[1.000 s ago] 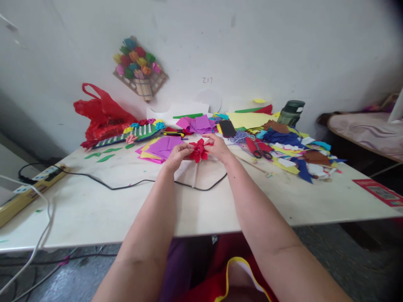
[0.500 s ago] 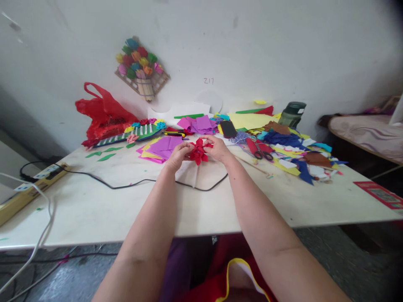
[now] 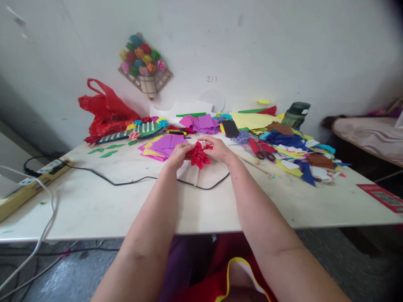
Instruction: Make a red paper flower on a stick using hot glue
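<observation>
Between my hands, above the white table (image 3: 110,209), is a red paper flower (image 3: 199,156) with pointed petals. My left hand (image 3: 180,154) is closed on its left side, the fingertips partly behind the petals. On the right, my right hand (image 3: 217,149) pinches the flower's edge with thumb and fingers. A pale, thin strip or stick (image 3: 196,178) shows below the flower; whether it joins the flower I cannot tell. Just left of my left hand lies a stack of purple, yellow and pink paper sheets (image 3: 165,144).
Scissors (image 3: 264,153), a phone (image 3: 231,128) and colourful paper scraps (image 3: 302,147) lie to the right, with a dark green bottle (image 3: 296,114) behind. A black cable (image 3: 126,183) crosses the table. Green paper leaves (image 3: 108,154), a red plastic bag (image 3: 107,109) and a power strip (image 3: 34,180) are left.
The flower has tipped slightly and moved a little down and right between my hands. My fingers stay on it. The whole view has shifted slightly.
</observation>
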Motion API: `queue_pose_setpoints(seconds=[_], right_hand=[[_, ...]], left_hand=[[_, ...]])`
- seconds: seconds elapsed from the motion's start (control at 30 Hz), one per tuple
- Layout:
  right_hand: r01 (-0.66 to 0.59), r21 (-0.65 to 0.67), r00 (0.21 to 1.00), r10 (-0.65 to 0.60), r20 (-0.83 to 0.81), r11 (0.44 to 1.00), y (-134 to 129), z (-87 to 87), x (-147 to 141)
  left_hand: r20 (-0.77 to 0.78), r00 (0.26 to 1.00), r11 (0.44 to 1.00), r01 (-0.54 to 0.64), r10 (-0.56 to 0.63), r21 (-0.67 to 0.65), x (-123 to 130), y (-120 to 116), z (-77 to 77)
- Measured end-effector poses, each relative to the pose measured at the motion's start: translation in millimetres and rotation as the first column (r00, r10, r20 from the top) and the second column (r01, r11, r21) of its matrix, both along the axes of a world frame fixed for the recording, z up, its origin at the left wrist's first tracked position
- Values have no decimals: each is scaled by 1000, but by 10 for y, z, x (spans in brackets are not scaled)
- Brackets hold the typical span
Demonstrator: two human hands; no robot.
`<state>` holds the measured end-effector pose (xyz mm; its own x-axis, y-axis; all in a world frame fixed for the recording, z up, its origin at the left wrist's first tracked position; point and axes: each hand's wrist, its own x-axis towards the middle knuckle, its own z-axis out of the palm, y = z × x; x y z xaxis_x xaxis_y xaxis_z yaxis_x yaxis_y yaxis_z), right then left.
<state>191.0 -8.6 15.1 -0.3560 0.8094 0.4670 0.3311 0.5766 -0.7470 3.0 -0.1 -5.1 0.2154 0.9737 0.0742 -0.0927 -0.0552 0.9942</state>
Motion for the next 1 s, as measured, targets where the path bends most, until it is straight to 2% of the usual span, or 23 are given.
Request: queue_pose_setpoints(seconds=[0.2,0.33,0.63,0.77,1.0], right_hand=[[-56,-18,998,56,-3,998,16,-35,-19],[-46,28,998,45,40,999,37,-55,-12],[-21,91,987,7,158,996,19,-26,-28],[20,108,990,-35,137,994,25,-21,-30],[207,205,977,-211,-2,956,54,30,12]], left_hand=[[30,999,999,-22,24,-49,22,-24,11],[32,996,993,-74,77,-93,20,-8,7],[-9,997,988,-77,77,-132,27,-39,38],[12,992,987,-120,122,-110,29,-20,36],[74,973,975,-213,217,-55,-5,42,12]])
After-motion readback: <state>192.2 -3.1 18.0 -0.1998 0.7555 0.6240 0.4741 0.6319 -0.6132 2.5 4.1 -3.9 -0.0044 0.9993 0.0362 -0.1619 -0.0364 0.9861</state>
